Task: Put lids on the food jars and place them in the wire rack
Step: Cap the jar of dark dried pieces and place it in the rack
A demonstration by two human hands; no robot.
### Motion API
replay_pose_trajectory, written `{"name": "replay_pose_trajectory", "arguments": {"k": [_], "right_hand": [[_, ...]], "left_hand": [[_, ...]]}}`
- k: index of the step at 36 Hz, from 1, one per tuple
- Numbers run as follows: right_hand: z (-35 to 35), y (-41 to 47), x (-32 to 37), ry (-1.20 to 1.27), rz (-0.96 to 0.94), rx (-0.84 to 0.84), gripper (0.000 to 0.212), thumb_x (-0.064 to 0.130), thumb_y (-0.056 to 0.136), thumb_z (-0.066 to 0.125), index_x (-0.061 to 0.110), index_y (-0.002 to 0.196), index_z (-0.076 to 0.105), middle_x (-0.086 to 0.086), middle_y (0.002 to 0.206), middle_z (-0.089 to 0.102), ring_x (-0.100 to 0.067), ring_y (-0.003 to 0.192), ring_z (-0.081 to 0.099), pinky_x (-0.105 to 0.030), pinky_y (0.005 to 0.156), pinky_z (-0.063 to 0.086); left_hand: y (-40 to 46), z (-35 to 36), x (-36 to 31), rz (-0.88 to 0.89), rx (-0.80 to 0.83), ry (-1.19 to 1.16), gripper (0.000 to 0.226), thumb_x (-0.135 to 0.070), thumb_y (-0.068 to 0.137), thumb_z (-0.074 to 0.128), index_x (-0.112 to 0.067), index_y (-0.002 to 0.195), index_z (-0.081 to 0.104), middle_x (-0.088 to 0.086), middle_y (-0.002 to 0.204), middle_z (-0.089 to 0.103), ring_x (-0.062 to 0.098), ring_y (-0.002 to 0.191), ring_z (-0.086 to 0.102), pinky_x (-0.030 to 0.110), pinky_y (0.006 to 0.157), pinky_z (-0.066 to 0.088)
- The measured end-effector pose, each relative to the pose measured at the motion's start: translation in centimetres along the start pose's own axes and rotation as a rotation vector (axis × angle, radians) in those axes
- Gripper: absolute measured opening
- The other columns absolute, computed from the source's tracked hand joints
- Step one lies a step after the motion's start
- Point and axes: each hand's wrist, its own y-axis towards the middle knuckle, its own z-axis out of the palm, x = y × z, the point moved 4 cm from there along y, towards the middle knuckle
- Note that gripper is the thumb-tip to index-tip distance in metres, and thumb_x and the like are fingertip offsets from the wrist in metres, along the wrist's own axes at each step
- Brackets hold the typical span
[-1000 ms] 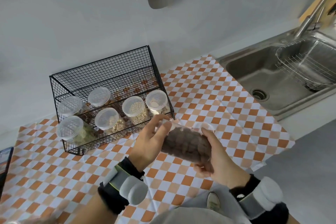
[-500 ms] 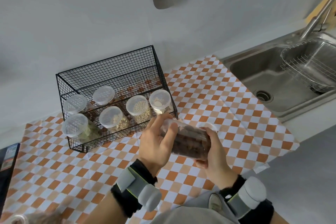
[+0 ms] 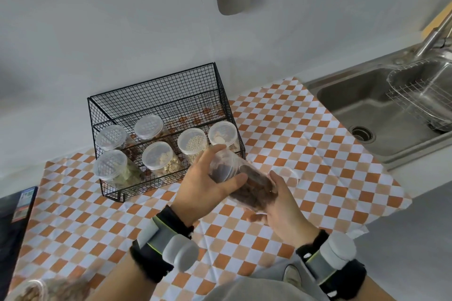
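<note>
My left hand [image 3: 204, 184] grips lid end, right hand [image 3: 281, 200] cradles base of tilted jar [image 3: 244, 182]. Risk: lid half-seated, contents spill. Rack [image 3: 156, 95] at 11 o'clock, front row full.

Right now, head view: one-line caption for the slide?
Both hands, left and right, hold a tilted jar of brown food before a wire rack holding six lidded jars.

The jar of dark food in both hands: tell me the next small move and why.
Probably carry the jar forward to the open space at the right of the wire rack's upper back tier. Both the left hand and right hand grip it tilted just in front of the rack; the front row looks full with four lidded jars, the back row shows only two. Whether its lid is seated is unclear.
</note>
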Motion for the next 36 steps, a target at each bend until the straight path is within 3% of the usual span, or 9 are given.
{"name": "replay_pose_trajectory", "arguments": {"k": [3, 7, 11, 14, 18, 27, 32, 35, 36], "right_hand": [[-0.4, 0.8, 0.2, -0.008, -0.018, -0.017, 0.050, 0.065, 0.100, 0.038, 0.031, 0.132, 0.057, -0.013, 0.121, 0.073, -0.034, 0.117, 0.067, -0.050, 0.091, 0.054], [-1.4, 1.4, 0.9, -0.097, -0.036, -0.101, 0.037, 0.052, 0.102, 0.047, 0.030, 0.128, 0.059, -0.010, 0.127, 0.068, -0.028, 0.119, 0.062, -0.047, 0.093, 0.054], [-2.6, 2.2, 1.6, -0.262, -0.120, -0.196, 0.023, 0.038, 0.106, 0.046, 0.030, 0.124, 0.058, -0.005, 0.129, 0.063, -0.024, 0.123, 0.058, -0.048, 0.105, 0.049], [-3.2, 2.7, 1.8, -0.328, -0.165, -0.242, 0.018, 0.027, 0.100, 0.058, 0.032, 0.117, 0.059, -0.005, 0.128, 0.062, -0.022, 0.121, 0.059, -0.047, 0.108, 0.047], [-3.9, 3.1, 2.1, -0.370, -0.182, -0.273, 0.021, 0.026, 0.094, 0.063, 0.039, 0.110, 0.060, -0.002, 0.125, 0.061, -0.017, 0.115, 0.061, -0.040, 0.098, 0.053], [-5.4, 4.2, 2.1, -0.358, -0.221, -0.318, 0.021, 0.014, 0.098, 0.062, 0.030, 0.111, 0.060, -0.001, 0.126, 0.062, -0.017, 0.114, 0.062, -0.029, 0.085, 0.050], [-6.1, 4.7, 2.2, -0.400, -0.246, -0.333, 0.031, 0.008, 0.099, 0.059, 0.001, 0.129, 0.057, -0.023, 0.122, 0.062, -0.029, 0.105, 0.065, -0.041, 0.094, 0.054], [-6.3, 4.7, 2.5, -0.419, -0.246, -0.335, 0.029, 0.004, 0.098, 0.058, 0.009, 0.126, 0.060, -0.016, 0.124, 0.065, -0.016, 0.098, 0.065, -0.034, 0.086, 0.054], [-6.3, 4.7, 2.7, -0.429, -0.251, -0.335, 0.027, 0.001, 0.097, 0.056, 0.002, 0.124, 0.060, -0.022, 0.123, 0.064, -0.023, 0.098, 0.066, -0.040, 0.088, 0.055]], "left_hand": [[0.4, -1.1, -0.2, 0.022, -0.042, 0.029, 0.072, -0.056, 0.074, 0.083, -0.046, 0.136, 0.048, -0.015, 0.124, 0.051, 0.015, 0.108, 0.059, 0.034, 0.089, 0.055], [1.3, -3.0, 0.0, 0.049, -0.096, 0.036, 0.074, -0.057, 0.073, 0.082, -0.042, 0.137, 0.049, -0.012, 0.130, 0.051, 0.005, 0.103, 0.061, 0.026, 0.082, 0.056], [2.4, -5.1, 0.1, 0.030, -0.143, 0.025, 0.085, -0.077, 0.059, 0.072, -0.048, 0.135, 0.046, -0.008, 0.131, 0.052, 0.018, 0.106, 0.066, 0.044, 0.084, 0.063], [3.3, -7.0, 0.1, 0.045, -0.203, 0.054, 0.087, -0.080, 0.059, 0.070, -0.047, 0.135, 0.045, -0.005, 0.132, 0.055, 0.020, 0.102, 0.068, 0.045, 0.080, 0.064], [4.7, -9.1, 0.2, 0.064, -0.292, 0.060, 0.085, -0.074, 0.064, 0.072, -0.036, 0.137, 0.047, -0.002, 0.132, 0.056, 0.017, 0.100, 0.067, 0.041, 0.076, 0.064], [8.0, -12.5, 0.8, 0.050, -0.496, 0.113, 0.077, -0.056, 0.078, 0.080, -0.024, 0.140, 0.048, 0.005, 0.136, 0.055, 0.019, 0.107, 0.062, 0.032, 0.081, 0.053], [10.1, -13.7, 0.6, 0.024, -0.495, 0.142, 0.079, -0.055, 0.081, 0.079, -0.021, 0.144, 0.046, 0.009, 0.141, 0.052, 0.021, 0.113, 0.058, 0.032, 0.084, 0.048], [11.4, -14.0, 0.4, 0.014, -0.476, 0.194, 0.082, -0.056, 0.080, 0.078, -0.019, 0.145, 0.045, 0.011, 0.141, 0.052, 0.020, 0.112, 0.054, 0.033, 0.086, 0.046], [11.9, -14.0, 0.4, 0.007, -0.469, 0.208, 0.083, -0.057, 0.080, 0.078, -0.018, 0.145, 0.044, 0.012, 0.141, 0.052, 0.020, 0.112, 0.054, 0.034, 0.087, 0.047]]}}
